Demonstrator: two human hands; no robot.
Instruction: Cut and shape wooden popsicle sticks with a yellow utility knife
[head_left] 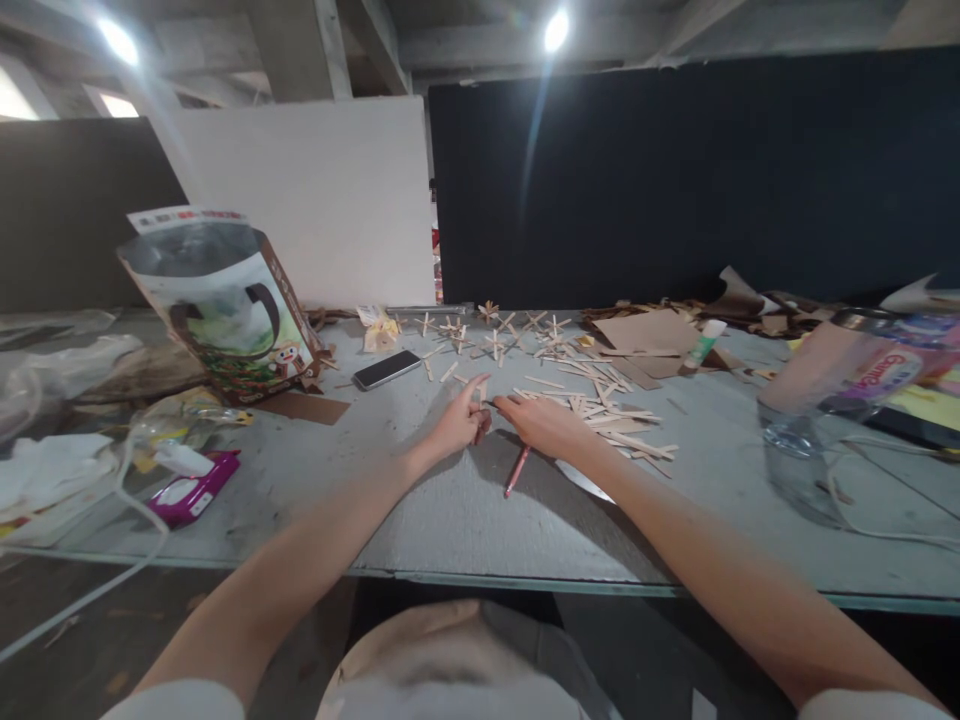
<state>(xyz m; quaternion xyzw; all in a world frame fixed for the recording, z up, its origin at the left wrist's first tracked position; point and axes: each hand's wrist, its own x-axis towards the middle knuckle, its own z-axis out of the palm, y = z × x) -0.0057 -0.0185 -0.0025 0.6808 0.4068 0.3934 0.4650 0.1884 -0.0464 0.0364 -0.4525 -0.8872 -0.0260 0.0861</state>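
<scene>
1. Just beyond the pencil [517,472] and leftward, the left hand [459,422] is half curled, index finger extended; something pale, perhaps a stick, sits at its fingertips (too small to be sure it is gripped).
2. The right hand [546,424], palm down at the pencil's far end, bends its fingers toward the left, perhaps to work together; its hold I cannot tell.
3. Loose sticks [600,400] lie right of and beyond the pencil, probably for easy reach.
4. Crossed sticks [495,347] lie well beyond it, likely kept clear of elbows.

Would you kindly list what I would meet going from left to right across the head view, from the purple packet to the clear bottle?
Purple packet, brown cardboard strip, smartphone, left hand, right hand, green-and-white tube, clear bottle.
</scene>
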